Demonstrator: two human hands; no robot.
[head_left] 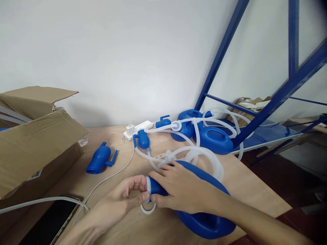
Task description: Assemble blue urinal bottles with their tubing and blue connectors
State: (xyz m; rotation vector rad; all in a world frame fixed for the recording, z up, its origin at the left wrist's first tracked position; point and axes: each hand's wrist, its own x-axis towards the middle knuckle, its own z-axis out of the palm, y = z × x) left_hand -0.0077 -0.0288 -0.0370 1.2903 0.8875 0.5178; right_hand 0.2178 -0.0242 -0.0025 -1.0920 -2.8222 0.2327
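On the table (252,192), glossy blue bottle (204,221) lying flat, right hand (184,190) gripping its neck, left hand (125,199) pinching white ring (147,213).

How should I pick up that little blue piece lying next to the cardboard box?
Grab the blue piece around its fat round body, coming down from above. It lies on its side on the table, so both flanks are free. The thin arm on its right looks too skinny to hold, and the cardboard box crowds its left.
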